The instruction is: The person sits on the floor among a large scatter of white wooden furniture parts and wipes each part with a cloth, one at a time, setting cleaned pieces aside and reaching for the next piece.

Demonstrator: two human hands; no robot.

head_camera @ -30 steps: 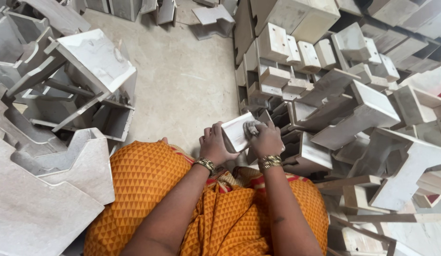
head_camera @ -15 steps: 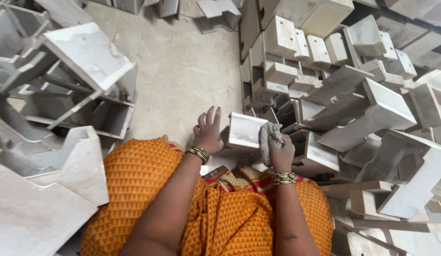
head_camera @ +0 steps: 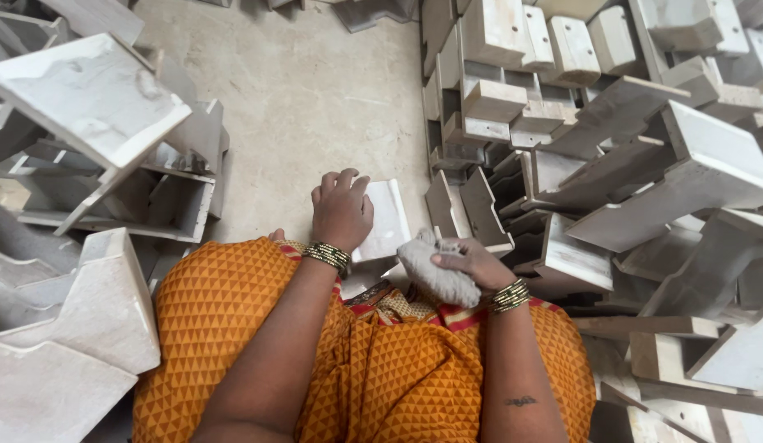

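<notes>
I sit on the floor in orange patterned cloth. My left hand (head_camera: 342,209) rests flat with fingers spread on a white painted wooden piece (head_camera: 384,220) that lies in front of my knees. My right hand (head_camera: 470,261) is closed around a crumpled grey rag (head_camera: 436,274), held just right of that piece and slightly lifted off it. Bangles circle both wrists.
Stacks of white painted wooden pieces (head_camera: 611,139) fill the right side. More white wooden stands (head_camera: 90,107) pile up on the left. A bare concrete floor (head_camera: 316,90) runs between the two heaps ahead of me.
My left hand moved from gripping the piece's edge to lying flat on top of it. My right hand with the rag came off the piece and drew back to the right.
</notes>
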